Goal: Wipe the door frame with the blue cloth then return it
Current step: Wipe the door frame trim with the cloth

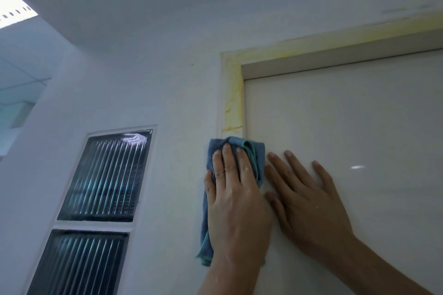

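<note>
The cream door frame (232, 93) runs up the left side of the door and across its top, streaked with yellow stains. My left hand (236, 201) lies flat on the blue cloth (251, 151), pressing it against the frame's left upright just below the stained stretch. The cloth hangs down past my wrist along the wall. My right hand (309, 201) rests flat on the glossy door panel (347, 132) with its fingers spread, right beside the cloth, holding nothing.
A white wall (167, 79) fills the left. Two ribbed glass blocks (107, 175) are set into it, one above the other, left of the frame. A ceiling light (12, 7) glows at the upper left.
</note>
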### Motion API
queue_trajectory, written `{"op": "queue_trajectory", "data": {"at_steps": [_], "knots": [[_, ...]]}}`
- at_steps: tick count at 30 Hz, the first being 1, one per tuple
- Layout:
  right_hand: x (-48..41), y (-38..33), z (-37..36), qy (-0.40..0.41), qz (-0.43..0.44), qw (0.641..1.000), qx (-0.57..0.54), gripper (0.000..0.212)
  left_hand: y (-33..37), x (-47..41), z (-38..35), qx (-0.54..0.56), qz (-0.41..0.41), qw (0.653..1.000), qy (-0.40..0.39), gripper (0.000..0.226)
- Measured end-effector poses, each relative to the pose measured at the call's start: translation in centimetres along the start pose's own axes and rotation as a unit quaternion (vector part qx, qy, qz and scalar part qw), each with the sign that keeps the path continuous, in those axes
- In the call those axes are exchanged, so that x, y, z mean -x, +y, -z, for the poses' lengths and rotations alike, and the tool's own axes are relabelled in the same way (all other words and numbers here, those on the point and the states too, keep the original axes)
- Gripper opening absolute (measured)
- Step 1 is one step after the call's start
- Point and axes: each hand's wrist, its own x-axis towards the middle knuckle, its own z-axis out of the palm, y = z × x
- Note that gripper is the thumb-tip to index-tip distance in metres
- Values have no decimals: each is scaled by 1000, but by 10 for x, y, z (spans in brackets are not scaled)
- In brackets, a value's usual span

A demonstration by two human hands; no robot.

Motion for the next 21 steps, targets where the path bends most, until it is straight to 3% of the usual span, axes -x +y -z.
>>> {"op": "queue_trajectory", "data": {"at_steps": [14, 21], "knots": [[-23, 8, 2, -1, 5, 1000, 9, 56, 4, -25, 1, -12, 8, 999, 41, 73], [-22, 9, 3, -9, 9, 1000, 6, 59, 5, -37, 5, 7, 3, 1000, 18, 73]]}}
